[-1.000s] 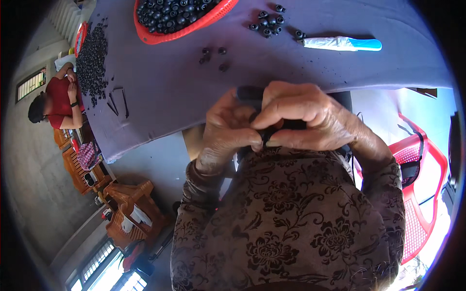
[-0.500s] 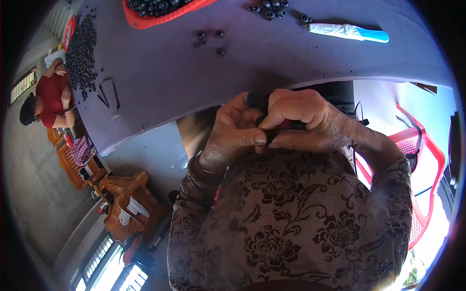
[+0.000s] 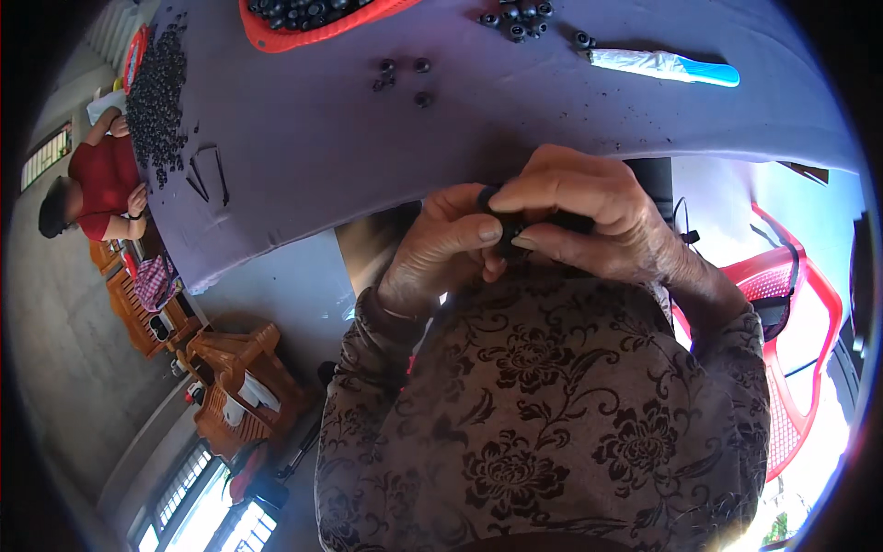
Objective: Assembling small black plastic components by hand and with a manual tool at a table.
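Note:
My left hand and my right hand meet at the table's near edge, in front of my patterned top. Between their thumbs and fingers they pinch a small black round part. The left thumb presses it from one side, while the right thumb and forefinger grip it from the other. Much of the part is hidden by fingers, and its exact kind cannot be made out. Similar black rounded pieces lie on the cloth beyond, with a few more black pieces closer in.
A purple cloth covers the table. On it are a red basket of black parts, a blue-handled tool with a white-wrapped end, a black pile and dark thin rods. A person in red sits left; a red chair stands right.
My right hand's fingers have lifted and shifted around the part, and its wrist has turned slightly. My left thumb has moved up a little. The person in red has lowered a hand.

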Demonstrator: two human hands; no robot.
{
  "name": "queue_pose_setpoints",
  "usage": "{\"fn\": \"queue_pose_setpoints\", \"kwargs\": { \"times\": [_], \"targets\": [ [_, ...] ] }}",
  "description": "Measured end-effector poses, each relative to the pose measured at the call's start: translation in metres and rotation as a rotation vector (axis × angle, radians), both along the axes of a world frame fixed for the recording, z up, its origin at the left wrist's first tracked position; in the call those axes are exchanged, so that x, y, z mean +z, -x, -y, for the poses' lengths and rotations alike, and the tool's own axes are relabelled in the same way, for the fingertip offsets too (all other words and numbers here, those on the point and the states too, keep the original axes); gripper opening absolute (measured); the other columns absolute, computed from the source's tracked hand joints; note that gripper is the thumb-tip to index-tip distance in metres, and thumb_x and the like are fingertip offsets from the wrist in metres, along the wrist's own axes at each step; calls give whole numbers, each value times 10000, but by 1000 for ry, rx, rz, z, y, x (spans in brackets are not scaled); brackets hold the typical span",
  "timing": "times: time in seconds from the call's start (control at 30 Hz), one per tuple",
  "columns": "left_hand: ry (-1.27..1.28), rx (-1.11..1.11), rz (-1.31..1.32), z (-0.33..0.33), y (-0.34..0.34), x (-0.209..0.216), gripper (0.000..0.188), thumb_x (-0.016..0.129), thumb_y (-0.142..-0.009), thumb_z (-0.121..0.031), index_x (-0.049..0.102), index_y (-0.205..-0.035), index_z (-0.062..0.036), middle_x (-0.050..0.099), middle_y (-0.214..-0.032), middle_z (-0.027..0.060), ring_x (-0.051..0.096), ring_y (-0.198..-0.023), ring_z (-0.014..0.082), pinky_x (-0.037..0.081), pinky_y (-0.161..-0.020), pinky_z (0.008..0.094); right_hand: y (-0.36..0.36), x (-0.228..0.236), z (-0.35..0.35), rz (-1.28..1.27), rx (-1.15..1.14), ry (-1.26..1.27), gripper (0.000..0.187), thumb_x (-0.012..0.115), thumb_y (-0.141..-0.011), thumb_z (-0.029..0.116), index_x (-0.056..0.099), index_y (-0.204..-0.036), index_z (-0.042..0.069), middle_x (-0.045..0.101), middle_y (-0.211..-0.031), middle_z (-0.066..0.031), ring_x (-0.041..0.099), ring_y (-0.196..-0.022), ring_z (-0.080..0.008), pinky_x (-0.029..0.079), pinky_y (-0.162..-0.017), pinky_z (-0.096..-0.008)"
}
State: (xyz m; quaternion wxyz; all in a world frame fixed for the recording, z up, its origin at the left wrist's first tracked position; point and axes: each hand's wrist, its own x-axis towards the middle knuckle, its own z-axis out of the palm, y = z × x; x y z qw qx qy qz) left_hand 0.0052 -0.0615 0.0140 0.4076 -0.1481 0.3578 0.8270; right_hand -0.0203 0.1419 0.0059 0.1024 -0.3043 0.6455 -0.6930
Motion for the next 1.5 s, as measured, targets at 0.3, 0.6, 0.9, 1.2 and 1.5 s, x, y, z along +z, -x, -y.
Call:
{"fn": "queue_pose_setpoints", "kwargs": {
  "times": [0.3, 0.6, 0.9, 1.2, 1.5],
  "targets": [
    [235, 102, -229, -27, 5, 22, 288, 647, -795, -210, 586, -993, -10, 584, -697, 49, 529, -528, 113, 448, -426, 250, -13, 5, -4, -128, -312, 87, 209, 657, -745, -58, 602, -941, -9, 586, -850, -112, 569, -686, -180, 461, -632, -290],
    [59, 225, -274, -44, -4, 24, 150, 578, -857, -94, 609, -995, -44, 611, -870, 60, 565, -673, 114, 485, -563, 238, -21, 5, -11, -96, -387, 262, 202, 663, -745, -60, 602, -932, -14, 587, -835, -102, 552, -707, -173, 440, -623, -286],
    [167, 166, -462, -52, -5, 25, 152, 584, -826, -28, 613, -976, -31, 617, -859, 79, 561, -649, 121, 486, -559, 246, -26, 13, -21, -192, -487, 147, 230, 707, -689, -85, 626, -887, 1, 612, -772, -71, 592, -667, -145, 472, -559, -253],
    [203, 185, -455, -54, -6, 25, 171, 600, -804, -7, 612, -975, -11, 620, -858, 83, 566, -645, 116, 496, -565, 234, -33, 9, -22, -144, -440, 156, 209, 681, -738, -53, 610, -930, -13, 589, -788, -92, 554, -696, -180, 446, -585, -282],
    [298, 184, -583, -44, -4, 27, 196, 601, -780, 65, 599, -976, 52, 628, -868, 91, 589, -680, 101, 523, -598, 217, -29, 7, -18, -103, -367, 192, 201, 672, -735, -73, 612, -922, -28, 591, -792, -104, 544, -698, -190, 431, -592, -285]
  ]
}}
